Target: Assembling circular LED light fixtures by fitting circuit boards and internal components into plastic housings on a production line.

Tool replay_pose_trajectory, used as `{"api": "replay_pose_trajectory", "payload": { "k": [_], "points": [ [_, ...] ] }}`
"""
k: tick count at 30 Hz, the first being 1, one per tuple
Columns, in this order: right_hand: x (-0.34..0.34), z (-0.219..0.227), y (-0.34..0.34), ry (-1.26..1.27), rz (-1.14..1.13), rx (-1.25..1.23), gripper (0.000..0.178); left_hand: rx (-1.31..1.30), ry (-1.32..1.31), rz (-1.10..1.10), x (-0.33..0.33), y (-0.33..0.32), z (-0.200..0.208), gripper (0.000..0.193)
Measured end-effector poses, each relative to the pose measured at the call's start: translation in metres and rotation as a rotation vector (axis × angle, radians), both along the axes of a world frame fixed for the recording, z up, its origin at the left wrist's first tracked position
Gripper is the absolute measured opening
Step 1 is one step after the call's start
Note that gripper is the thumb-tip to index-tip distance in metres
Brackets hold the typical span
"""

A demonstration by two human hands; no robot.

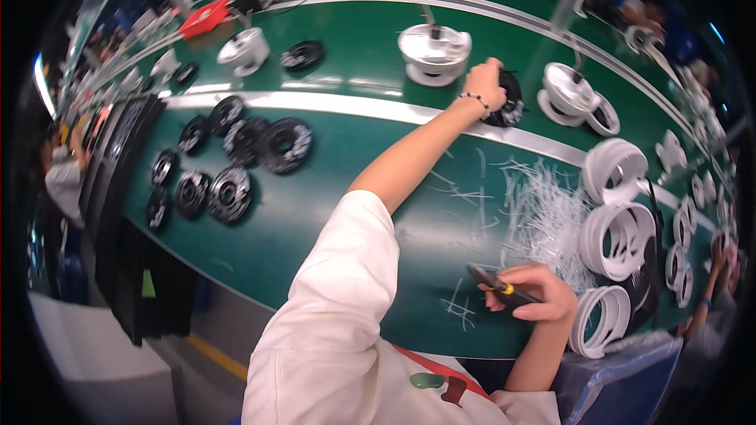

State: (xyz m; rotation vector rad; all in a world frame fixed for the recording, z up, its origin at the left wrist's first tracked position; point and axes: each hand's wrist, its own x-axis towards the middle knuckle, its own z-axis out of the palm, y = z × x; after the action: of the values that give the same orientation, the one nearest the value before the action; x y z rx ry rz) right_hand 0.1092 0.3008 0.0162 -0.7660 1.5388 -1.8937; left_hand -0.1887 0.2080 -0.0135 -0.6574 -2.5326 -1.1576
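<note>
Left hand (484, 88): reached out across the worktop (441, 236) to the green belt (358, 55) beyond; a beaded bracelet (474, 99) circles the wrist; the fingers are bent at the left side of a black disc (512, 101); how firmly they have hold of it, I cannot tell
Black disc: at the near edge of the belt, beside the pale rail (346, 105); partly hidden by the hand
Right hand (547, 293): low over the worktop, near its front edge; the fingers are curled round a dark hand tool (513, 293) with yellow marks; closed on it rather than spread
Hand tool: aslant in the grasp; its tip points up and to the left
White strips (543, 208): a loose heap of thin pieces just beyond the right hand; several more lie scattered to its left
Dark round parts (230, 194): a group of eight on the left of the worktop; some touch or overlap, others lie apart
White housings (618, 240): three in a row along the right of the worktop, open rings facing outward
White unit (435, 53): upright on the belt, just left of the reaching hand; another white unit (568, 94) stands to the right of the disc
</note>
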Motion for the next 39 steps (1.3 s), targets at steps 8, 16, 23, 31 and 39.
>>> {"api": "replay_pose_trajectory", "payload": {
  "k": [8, 16, 23, 31, 39],
  "points": [
    [0.002, 0.012, -0.007, 0.073, -0.006, -0.018, 0.048, -0.246, -0.638, -0.558, 0.049, -0.218, 0.051, 0.043],
    [-0.001, 0.005, -0.004, -0.029, -0.006, -0.084, 0.044, -0.564, -0.432, -0.549, 0.031, -0.23, 0.109, 0.061],
    [0.004, 0.005, 0.004, -0.292, -0.221, -0.175, 0.052, 0.787, -1.123, -0.15, 0.008, -0.062, 0.022, 0.061],
    [0.0, 0.006, 0.009, -0.282, -0.327, -0.364, 0.069, 1.389, -1.118, -0.238, -0.02, -0.03, 0.003, 0.041],
    [0.001, 0.007, 0.011, -0.261, -0.393, -0.463, 0.059, 0.854, -0.89, -0.331, 0.086, -0.053, 0.034, 0.039]
  ]
}}
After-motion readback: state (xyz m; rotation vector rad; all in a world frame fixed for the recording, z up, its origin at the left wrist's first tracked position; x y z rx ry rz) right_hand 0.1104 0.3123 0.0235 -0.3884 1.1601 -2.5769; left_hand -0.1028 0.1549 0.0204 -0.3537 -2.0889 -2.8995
